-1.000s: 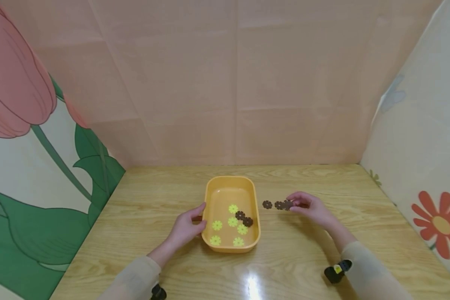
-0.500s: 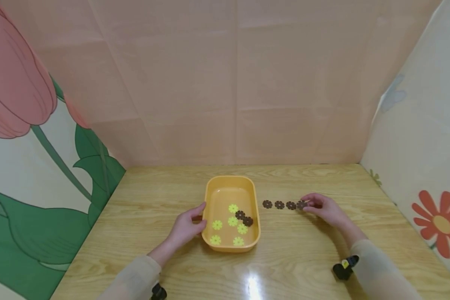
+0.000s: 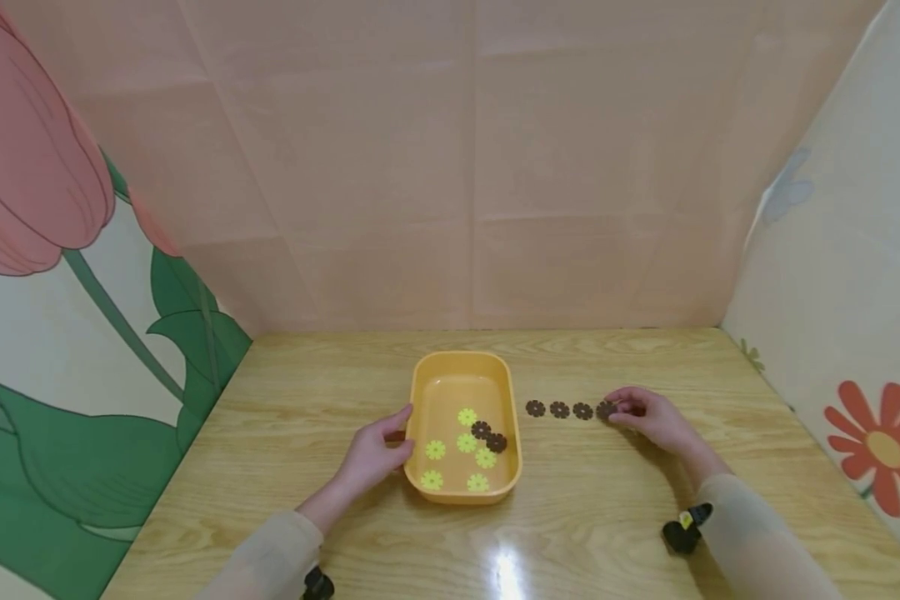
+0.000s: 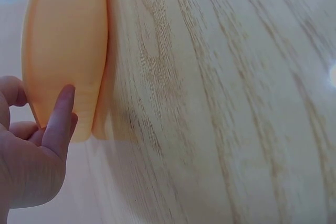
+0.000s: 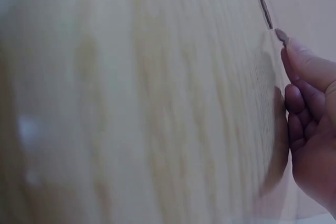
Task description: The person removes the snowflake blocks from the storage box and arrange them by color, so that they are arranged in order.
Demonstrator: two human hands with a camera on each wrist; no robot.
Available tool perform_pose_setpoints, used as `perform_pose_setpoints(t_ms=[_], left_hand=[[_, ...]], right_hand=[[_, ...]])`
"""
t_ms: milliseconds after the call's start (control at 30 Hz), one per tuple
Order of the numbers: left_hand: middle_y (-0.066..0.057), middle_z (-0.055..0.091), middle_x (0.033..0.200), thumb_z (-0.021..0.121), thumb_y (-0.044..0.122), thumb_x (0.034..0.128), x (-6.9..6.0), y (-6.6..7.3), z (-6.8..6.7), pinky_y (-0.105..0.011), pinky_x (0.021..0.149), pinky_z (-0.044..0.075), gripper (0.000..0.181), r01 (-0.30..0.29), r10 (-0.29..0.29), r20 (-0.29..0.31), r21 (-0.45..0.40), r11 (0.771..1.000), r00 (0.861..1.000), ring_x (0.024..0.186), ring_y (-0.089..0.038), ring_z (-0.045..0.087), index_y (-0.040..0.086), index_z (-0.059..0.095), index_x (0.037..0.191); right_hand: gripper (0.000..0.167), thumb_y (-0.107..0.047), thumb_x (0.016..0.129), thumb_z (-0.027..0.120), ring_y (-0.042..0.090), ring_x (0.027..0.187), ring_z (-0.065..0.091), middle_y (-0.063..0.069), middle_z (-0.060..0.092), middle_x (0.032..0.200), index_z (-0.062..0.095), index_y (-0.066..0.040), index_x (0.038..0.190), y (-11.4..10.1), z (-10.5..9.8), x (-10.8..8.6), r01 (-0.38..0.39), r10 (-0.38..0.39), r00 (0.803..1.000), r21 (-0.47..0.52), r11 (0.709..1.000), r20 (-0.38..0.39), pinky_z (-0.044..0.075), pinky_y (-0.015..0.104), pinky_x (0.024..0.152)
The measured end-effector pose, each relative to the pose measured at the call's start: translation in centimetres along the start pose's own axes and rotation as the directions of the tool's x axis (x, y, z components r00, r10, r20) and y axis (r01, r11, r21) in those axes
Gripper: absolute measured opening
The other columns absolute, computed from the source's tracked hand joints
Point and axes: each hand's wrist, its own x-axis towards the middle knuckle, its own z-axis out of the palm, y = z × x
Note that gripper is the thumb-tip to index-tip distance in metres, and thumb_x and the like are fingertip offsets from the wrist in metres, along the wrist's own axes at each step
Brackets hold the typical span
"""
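In the head view, my left hand [image 3: 375, 454] holds the left side of a yellow-orange plastic tray [image 3: 516, 467]. Its fingers lie against the outer wall [image 4: 68, 40] in the left wrist view. My right hand [image 3: 648, 421] pinches the edge of a dark brown flower-shaped piece [image 3: 606, 409] between thumb and finger. The right wrist view shows this piece [image 5: 281, 36] slightly tilted at the end of a row. Left of it, three more brown flower pieces [image 3: 559, 410] lie flat on the table, spaced apart.
Inside the tray lie several yellow flower pieces [image 3: 435, 450] and two brown flower pieces [image 3: 497, 442] that touch or overlap. The wooden tabletop [image 3: 330, 375] meets a pink back covering [image 3: 450, 275] and printed side panels [image 3: 862, 333].
My right hand has moved right with a brown flower piece, from beside the third in the row to the row's right end. My left hand and the tray have stayed put.
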Motion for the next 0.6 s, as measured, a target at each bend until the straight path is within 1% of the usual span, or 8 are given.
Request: perform_pose_setpoints(t_ms=[100, 200, 400, 500, 600], left_hand=[[-0.020, 0.050, 0.144, 0.065, 0.002, 0.0919, -0.02, 0.06, 0.01, -0.026, 0.072, 0.061, 0.055, 0.001, -0.001, -0.003, -0.001, 1.000, 1.000, 0.114, -0.035, 0.059, 0.002, 0.049, 0.144], [-0.019, 0.050, 0.144, 0.065, 0.003, 0.0921, -0.04, 0.07, 0.00, -0.027, 0.073, 0.061, 0.055, 0.008, -0.008, -0.004, -0.003, 1.000, 1.000, 0.114, -0.034, 0.059, 0.003, 0.049, 0.144], [-0.019, 0.050, 0.145, 0.065, 0.004, 0.0925, -0.09, 0.13, -0.05, -0.027, 0.076, 0.061, 0.054, 0.003, -0.003, -0.005, 0.005, 1.000, 1.000, 0.115, -0.036, 0.058, 0.002, 0.049, 0.144], [-0.020, 0.049, 0.145, 0.065, 0.004, 0.0927, -0.16, 0.19, -0.04, -0.027, 0.076, 0.061, 0.054, 0.001, -0.001, -0.006, 0.002, 1.000, 1.000, 0.116, -0.038, 0.058, 0.002, 0.049, 0.144], [-0.020, 0.048, 0.145, 0.064, 0.004, 0.0932, -0.25, 0.23, 0.00, -0.027, 0.076, 0.061, 0.054, 0.013, -0.013, -0.009, -0.014, 1.000, 1.000, 0.116, -0.037, 0.058, 0.003, 0.049, 0.145]], right_hand=[[0.032, -0.015, 0.090, 0.073, 0.010, 0.085, 0.057, 0.007, 0.064, 0.096, 0.066, 0.001, 0.116, 0.40, 0.17, 0.17, 0.036, -0.037, 0.999, -0.069, 0.997, -0.012, 0.052, 0.020, 0.073], [0.029, -0.016, 0.090, 0.074, 0.009, 0.083, 0.056, 0.004, 0.064, 0.093, 0.067, -0.001, 0.114, 0.65, 0.26, 0.26, 0.050, -0.054, 0.998, -0.121, 0.991, -0.027, 0.051, 0.021, 0.072], [0.026, -0.014, 0.090, 0.074, 0.011, 0.081, 0.055, 0.004, 0.062, 0.090, 0.067, -0.002, 0.113, 0.58, 0.26, 0.24, 0.049, -0.056, 0.997, -0.148, 0.988, -0.047, 0.049, 0.022, 0.069], [0.025, -0.013, 0.089, 0.075, 0.012, 0.082, 0.056, 0.004, 0.064, 0.091, 0.069, -0.001, 0.110, 0.45, 0.30, 0.23, 0.079, -0.089, 0.995, -0.175, 0.981, -0.054, 0.050, 0.023, 0.071], [0.023, -0.011, 0.087, 0.077, 0.013, 0.083, 0.057, 0.003, 0.065, 0.091, 0.071, -0.001, 0.107, 0.48, 0.35, 0.22, 0.123, -0.139, 0.988, -0.213, 0.969, -0.062, 0.051, 0.025, 0.074]])
